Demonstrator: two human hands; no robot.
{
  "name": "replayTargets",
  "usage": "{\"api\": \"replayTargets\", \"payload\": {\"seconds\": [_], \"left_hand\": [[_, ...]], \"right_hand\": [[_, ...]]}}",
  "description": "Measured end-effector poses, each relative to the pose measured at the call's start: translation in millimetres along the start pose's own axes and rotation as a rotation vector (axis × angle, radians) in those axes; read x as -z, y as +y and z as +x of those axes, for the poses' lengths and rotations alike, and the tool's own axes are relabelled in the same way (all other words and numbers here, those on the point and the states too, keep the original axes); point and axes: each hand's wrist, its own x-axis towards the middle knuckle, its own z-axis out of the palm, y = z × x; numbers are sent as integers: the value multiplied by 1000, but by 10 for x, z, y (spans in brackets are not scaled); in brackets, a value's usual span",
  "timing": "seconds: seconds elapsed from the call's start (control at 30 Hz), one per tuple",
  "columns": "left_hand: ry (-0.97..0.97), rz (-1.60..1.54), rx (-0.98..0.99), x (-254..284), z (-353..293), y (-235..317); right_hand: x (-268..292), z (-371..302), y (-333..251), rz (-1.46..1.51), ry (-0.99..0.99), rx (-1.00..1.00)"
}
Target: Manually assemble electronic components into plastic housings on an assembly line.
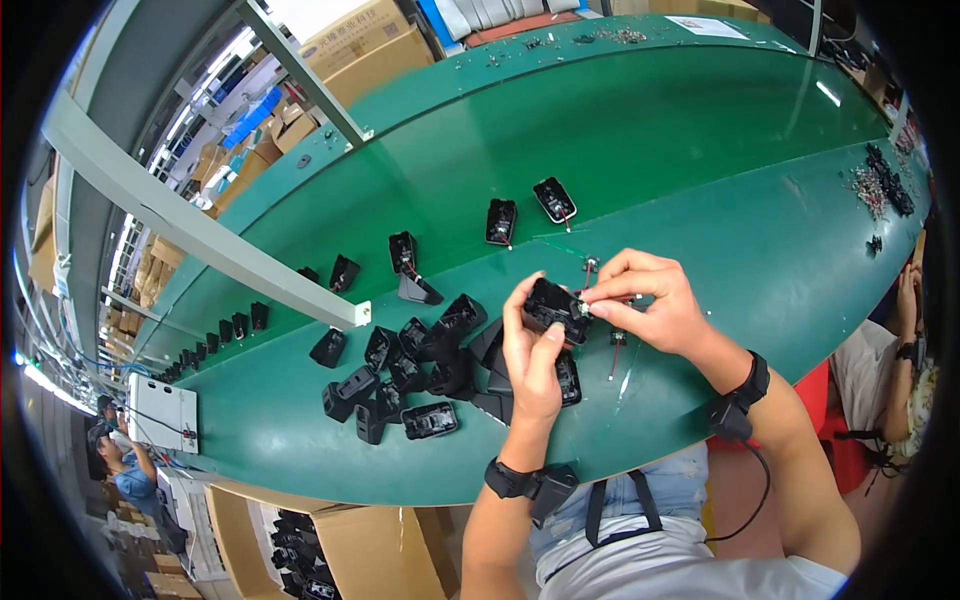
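Observation:
My left hand (530, 360) grips a black plastic housing (552, 305) from below, held just above the green belt (700, 160). My right hand (650, 300) pinches a small metal part with red wires (598, 298) against the housing's right side. Under my hands lies another black housing (568, 378). A heap of several black housings (420, 365) sits just left of my left hand. Both wrists wear black bands with sensors.
Single black housings (501, 220) lie spaced along the belt, running off to the far left. Small wired parts (615, 345) lie by my right hand. Loose small parts (880, 185) are piled at right. Cardboard boxes (300, 545) of housings stand below the table. Other people sit at left and right.

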Motion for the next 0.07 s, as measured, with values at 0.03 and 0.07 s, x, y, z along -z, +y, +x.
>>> {"api": "replayTargets", "payload": {"seconds": [0.03,0.07], "left_hand": [[-15,-21,4,20,14,-42],[-27,-41,14,30,-8,-84]], "right_hand": [[14,4,21,-46,-19,15],[21,1,22,-61,-31,9]]}}
